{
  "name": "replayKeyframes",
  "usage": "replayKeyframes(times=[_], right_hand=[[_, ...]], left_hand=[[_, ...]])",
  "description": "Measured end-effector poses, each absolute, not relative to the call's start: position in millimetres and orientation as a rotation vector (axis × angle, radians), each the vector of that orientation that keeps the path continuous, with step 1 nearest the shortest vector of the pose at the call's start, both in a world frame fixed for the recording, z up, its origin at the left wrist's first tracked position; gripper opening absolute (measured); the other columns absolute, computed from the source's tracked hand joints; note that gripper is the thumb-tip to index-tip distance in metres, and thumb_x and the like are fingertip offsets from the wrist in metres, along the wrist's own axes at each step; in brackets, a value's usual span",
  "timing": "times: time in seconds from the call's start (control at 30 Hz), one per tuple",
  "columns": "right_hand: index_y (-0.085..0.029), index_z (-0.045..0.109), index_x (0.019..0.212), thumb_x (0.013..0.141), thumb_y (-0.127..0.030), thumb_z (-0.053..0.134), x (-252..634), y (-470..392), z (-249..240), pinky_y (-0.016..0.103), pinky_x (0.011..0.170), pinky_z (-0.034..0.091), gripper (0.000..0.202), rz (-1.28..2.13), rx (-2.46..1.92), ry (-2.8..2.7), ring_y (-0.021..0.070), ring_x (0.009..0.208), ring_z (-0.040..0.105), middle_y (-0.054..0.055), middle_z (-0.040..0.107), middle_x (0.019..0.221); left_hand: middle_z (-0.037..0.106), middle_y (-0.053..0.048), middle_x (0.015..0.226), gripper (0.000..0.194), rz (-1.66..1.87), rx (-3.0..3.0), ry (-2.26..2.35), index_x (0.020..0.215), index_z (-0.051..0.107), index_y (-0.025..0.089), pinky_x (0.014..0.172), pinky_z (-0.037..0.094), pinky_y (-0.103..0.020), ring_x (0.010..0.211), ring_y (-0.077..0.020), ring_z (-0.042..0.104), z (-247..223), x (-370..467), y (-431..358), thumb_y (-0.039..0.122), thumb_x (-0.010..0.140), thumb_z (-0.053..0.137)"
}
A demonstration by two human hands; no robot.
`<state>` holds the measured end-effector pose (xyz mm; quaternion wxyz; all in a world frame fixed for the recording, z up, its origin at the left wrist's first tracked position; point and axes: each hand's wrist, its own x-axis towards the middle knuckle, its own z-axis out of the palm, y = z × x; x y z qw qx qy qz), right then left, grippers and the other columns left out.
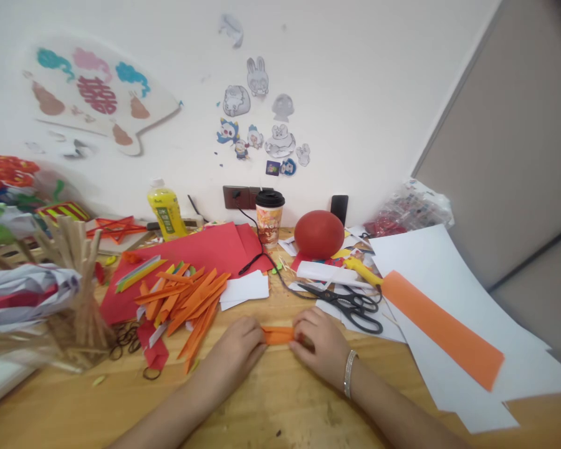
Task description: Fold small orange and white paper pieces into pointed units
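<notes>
A small folded strip of orange paper (278,335) lies level just above or on the wooden table, stretched between my two hands. My left hand (238,346) pinches its left end, and my right hand (320,343), with a sparkling bracelet at the wrist, pinches its right end. The fingertips cover both ends. Left of my hands is a heap of folded orange paper strips (187,302). Beyond my right hand lie black-handled scissors (348,302), and a flat orange paper strip (444,330) rests on white sheets (425,268) to the right.
Red paper (206,249), a yellow-labelled bottle (166,212), a lidded paper cup (268,221) and a red balloon-like object (318,234) stand or lie toward the wall. A yellow glue gun (364,271) lies by the scissors. Wooden sticks (81,268) rise at the left, near black rubber bands (126,340).
</notes>
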<state>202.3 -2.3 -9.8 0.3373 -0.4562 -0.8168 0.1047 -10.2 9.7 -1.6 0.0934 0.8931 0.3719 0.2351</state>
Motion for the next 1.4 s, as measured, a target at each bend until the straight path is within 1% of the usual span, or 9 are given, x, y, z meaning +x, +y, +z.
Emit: replayKeyframes(times=[0.27, 0.63, 0.7, 0.77, 0.87, 1.0, 1.17, 1.27, 1.4], right_hand=[[-0.018, 0.055, 0.059, 0.063, -0.010, 0.072, 199.7, -3.2, -6.2, 0.032, 0.075, 0.038, 0.019, 0.484, -1.444, -1.944, 0.0187, 0.084, 0.049, 0.001, 0.056, 0.085], [-0.018, 0.057, 0.056, 0.062, -0.014, 0.072, 197.5, -1.6, -8.7, 0.032, 0.074, 0.035, 0.017, 0.458, -1.577, -1.866, 0.0184, 0.082, 0.048, 0.001, 0.054, 0.082], [-0.018, 0.057, 0.060, 0.061, -0.012, 0.072, 197.3, -1.9, -8.9, 0.032, 0.075, 0.035, 0.017, 0.437, -1.590, -1.847, 0.0186, 0.082, 0.048, 0.001, 0.054, 0.082], [-0.019, 0.058, 0.064, 0.061, -0.011, 0.072, 197.5, -2.7, -8.8, 0.032, 0.075, 0.036, 0.016, 0.431, -1.573, -1.852, 0.0188, 0.083, 0.047, 0.000, 0.053, 0.082], [-0.020, 0.062, 0.070, 0.068, -0.006, 0.066, 198.6, -3.8, -9.3, 0.031, 0.075, 0.037, 0.015, 0.426, -1.427, -1.953, 0.0181, 0.084, 0.046, 0.001, 0.052, 0.084], [-0.027, 0.070, 0.085, 0.076, -0.002, 0.058, 199.9, -3.2, -14.0, 0.031, 0.076, 0.039, 0.029, 0.282, -1.170, -2.139, 0.0179, 0.087, 0.045, 0.003, 0.051, 0.089], [-0.030, 0.071, 0.090, 0.084, -0.015, 0.057, 202.1, -1.9, -18.7, 0.032, 0.075, 0.040, 0.023, 0.085, -1.077, -2.249, 0.0191, 0.087, 0.045, 0.005, 0.054, 0.091], [-0.032, 0.070, 0.096, 0.085, -0.016, 0.055, 207.5, -3.3, -14.6, 0.033, 0.077, 0.041, 0.025, 0.078, -1.087, -2.300, 0.0193, 0.089, 0.045, 0.006, 0.055, 0.096], [-0.033, 0.069, 0.100, 0.080, -0.013, 0.054, 220.2, -5.5, -3.2, 0.036, 0.079, 0.042, 0.032, 0.134, -1.117, -2.393, 0.0215, 0.096, 0.046, 0.007, 0.055, 0.107]], left_hand=[[0.056, -0.003, 0.074, 0.015, 0.649, 2.430, 1.205, 0.071, 0.053, 0.017, 0.069, 0.042, -0.030, 0.074, -0.0184, 0.053, 1.6, -7.3, 10.0, 0.017, 0.085, 0.047], [0.057, -0.001, 0.068, 0.012, 0.650, 2.344, 1.379, 0.065, 0.054, 0.018, 0.065, 0.040, -0.029, 0.070, -0.0184, 0.054, 6.0, 0.4, 11.6, 0.011, 0.075, 0.052], [0.057, -0.002, 0.074, 0.009, 0.665, 2.389, 1.387, 0.072, 0.057, 0.017, 0.067, 0.041, -0.030, 0.074, -0.0189, 0.054, 7.9, 1.0, 9.6, 0.010, 0.074, 0.053], [0.057, -0.003, 0.082, 0.013, 0.693, 2.503, 1.345, 0.081, 0.060, 0.019, 0.070, 0.040, -0.031, 0.080, -0.0197, 0.053, 8.8, 1.6, 7.3, 0.009, 0.077, 0.052], [0.055, -0.003, 0.084, 0.020, 0.645, 2.734, 1.195, 0.091, 0.065, 0.025, 0.069, 0.038, -0.032, 0.082, -0.0207, 0.050, 7.7, 1.7, 4.5, 0.013, 0.083, 0.051], [0.053, -0.003, 0.084, 0.022, 0.536, 2.838, 1.119, 0.093, 0.067, 0.028, 0.069, 0.037, -0.033, 0.082, -0.0212, 0.048, 5.9, -1.9, 3.5, 0.014, 0.085, 0.052], [0.053, -0.005, 0.089, 0.029, 0.551, 2.814, 1.113, 0.094, 0.067, 0.026, 0.072, 0.038, -0.034, 0.085, -0.0215, 0.048, 12.4, -12.5, 3.3, 0.010, 0.083, 0.047], [0.054, -0.005, 0.089, 0.028, 0.503, 2.820, 1.105, 0.093, 0.067, 0.025, 0.072, 0.039, -0.033, 0.084, -0.0211, 0.049, 19.3, -18.0, 1.5, 0.011, 0.082, 0.046], [0.056, -0.005, 0.091, 0.027, 0.380, 2.814, 1.108, 0.092, 0.066, 0.024, 0.073, 0.040, -0.033, 0.083, -0.0199, 0.050, 26.1, -22.7, -0.2, 0.011, 0.083, 0.044]])
